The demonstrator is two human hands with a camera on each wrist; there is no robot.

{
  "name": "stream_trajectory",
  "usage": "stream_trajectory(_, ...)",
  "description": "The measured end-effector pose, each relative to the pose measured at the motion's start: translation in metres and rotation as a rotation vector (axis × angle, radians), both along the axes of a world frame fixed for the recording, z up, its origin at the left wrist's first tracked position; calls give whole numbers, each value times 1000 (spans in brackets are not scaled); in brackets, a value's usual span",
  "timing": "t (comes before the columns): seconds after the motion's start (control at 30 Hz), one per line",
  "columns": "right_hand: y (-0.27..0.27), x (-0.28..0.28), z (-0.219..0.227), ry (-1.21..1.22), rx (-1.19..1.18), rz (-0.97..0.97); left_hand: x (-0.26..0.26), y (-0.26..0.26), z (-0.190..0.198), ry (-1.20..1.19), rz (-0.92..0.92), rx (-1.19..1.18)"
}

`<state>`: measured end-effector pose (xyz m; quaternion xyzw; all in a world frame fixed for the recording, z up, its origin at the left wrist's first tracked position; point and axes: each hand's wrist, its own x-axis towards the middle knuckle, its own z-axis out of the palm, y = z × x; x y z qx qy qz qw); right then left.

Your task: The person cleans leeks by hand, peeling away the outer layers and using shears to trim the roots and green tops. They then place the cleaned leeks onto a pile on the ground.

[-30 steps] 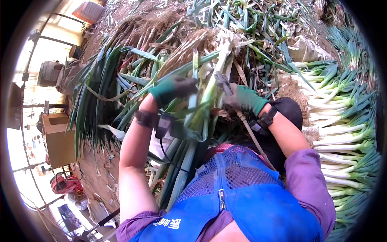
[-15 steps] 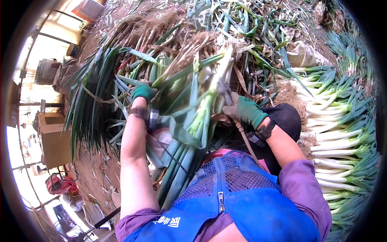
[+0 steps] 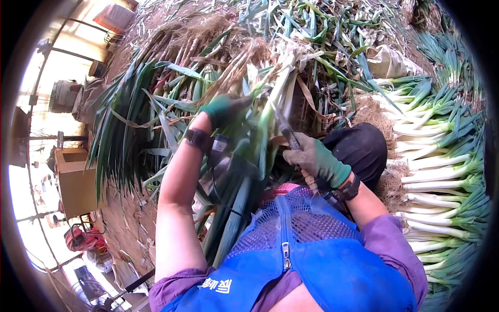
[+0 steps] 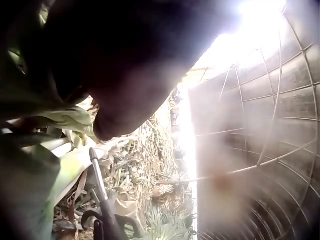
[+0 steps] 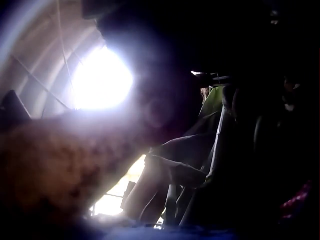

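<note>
In the head view, my green-gloved left hand (image 3: 227, 109) is blurred among leek leaves, left of a pale leek stalk (image 3: 281, 86); whether its fingers hold a leaf cannot be told. My gloved right hand (image 3: 318, 160) grips a slim-nozzled tool (image 3: 284, 128), its tip pointing up-left close to the stalk. A hose joint shows below that hand. The left wrist view has the dark left hand (image 4: 125, 85) above, the tool's metal nozzle (image 4: 99, 175) below and the stalk (image 4: 72, 167) beside it. In the dark right wrist view, leek leaves (image 5: 185, 150) hang near the middle.
Untrimmed leeks with long green leaves (image 3: 122, 135) lie to the left. Cleaned white leeks (image 3: 436, 177) are laid in a row at the right. Leaf scraps (image 3: 332, 31) cover the ground ahead. A cardboard box (image 3: 78, 182) stands at the far left.
My left hand first swung out left and down, then came back up-right beside the stalk. My right hand moved slightly down with the tool, and the leaves between the hands shifted.
</note>
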<state>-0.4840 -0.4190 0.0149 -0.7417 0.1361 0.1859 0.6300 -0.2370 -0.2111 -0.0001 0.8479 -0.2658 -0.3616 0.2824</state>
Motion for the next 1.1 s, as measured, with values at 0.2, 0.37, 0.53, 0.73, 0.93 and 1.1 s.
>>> stream_trajectory(0.2,2,-9,26,70,-30,67,-27,7,0,296,322,-50)
stream_trajectory(0.37,6,-4,15,7,-171,98,-35,9,-14,239,329,-82)
stream_trajectory(0.53,-11,49,-37,-103,-216,39,-46,16,-13,248,298,-82)
stream_trajectory(0.73,-27,85,-29,-4,-311,12,-63,23,7,224,203,-61)
stream_trajectory(0.93,-24,71,-33,-35,-452,99,-69,33,13,147,125,35)
stream_trajectory(1.1,-62,125,-115,-272,-655,274,-81,41,29,134,61,33)
